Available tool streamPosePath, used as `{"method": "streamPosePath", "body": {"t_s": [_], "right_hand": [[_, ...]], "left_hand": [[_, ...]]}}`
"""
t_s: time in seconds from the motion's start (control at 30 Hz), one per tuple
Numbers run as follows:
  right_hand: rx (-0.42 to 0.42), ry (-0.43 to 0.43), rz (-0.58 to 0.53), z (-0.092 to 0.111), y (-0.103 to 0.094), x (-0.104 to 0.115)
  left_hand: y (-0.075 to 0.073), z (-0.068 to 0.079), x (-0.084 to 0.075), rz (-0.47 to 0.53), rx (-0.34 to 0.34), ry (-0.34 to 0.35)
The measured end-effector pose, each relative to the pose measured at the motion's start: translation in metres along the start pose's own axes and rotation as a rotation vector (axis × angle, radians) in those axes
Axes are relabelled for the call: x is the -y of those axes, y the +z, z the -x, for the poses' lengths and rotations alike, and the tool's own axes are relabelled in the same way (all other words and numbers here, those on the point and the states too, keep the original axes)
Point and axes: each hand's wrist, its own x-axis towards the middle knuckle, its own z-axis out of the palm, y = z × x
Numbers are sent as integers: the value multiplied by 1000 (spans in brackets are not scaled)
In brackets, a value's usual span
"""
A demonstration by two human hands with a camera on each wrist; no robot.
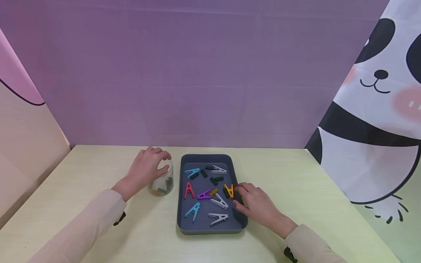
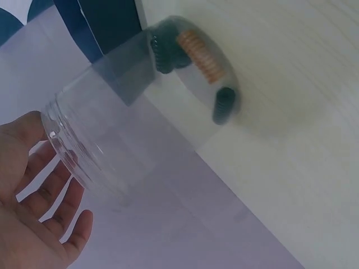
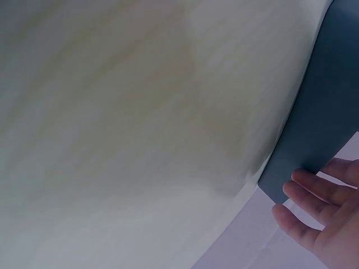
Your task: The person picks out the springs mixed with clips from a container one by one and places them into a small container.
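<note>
My left hand (image 1: 147, 166) grips the rim of a clear jar (image 2: 134, 117), with thumb and fingers at its mouth. Several dark green ribbed, coil-like pieces (image 2: 225, 105) and an orange one (image 2: 201, 56) lie at the jar's bottom. To its right is a dark grey tray (image 1: 197, 229) holding A-shaped clothes pegs, among them a red peg (image 1: 189, 190), a purple peg (image 1: 204, 195) and a yellow peg (image 1: 231, 190). My right hand (image 1: 258, 204) is at the tray's right side, its fingertips resting against the wall in the right wrist view.
Inside the tray, several dark coil-like pieces (image 1: 213, 181) and a yellow one (image 1: 213, 191) lie among light blue pegs (image 1: 193, 211) and white pegs (image 1: 219, 218). The pale wooden table (image 1: 279, 171) ends at a purple backdrop (image 1: 197, 73). A panda print (image 1: 375, 153) covers the right side.
</note>
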Motion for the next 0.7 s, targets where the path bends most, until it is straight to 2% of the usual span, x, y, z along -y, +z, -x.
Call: {"method": "streamPosePath", "body": {"t_s": [0.33, 0.7], "right_hand": [[-5, -8, 13, 0, 0, 0], [-12, -8, 18, 0, 1, 0]], "left_hand": [[8, -7, -20, -9, 1, 38], [20, -13, -45, -17, 48, 74]]}}
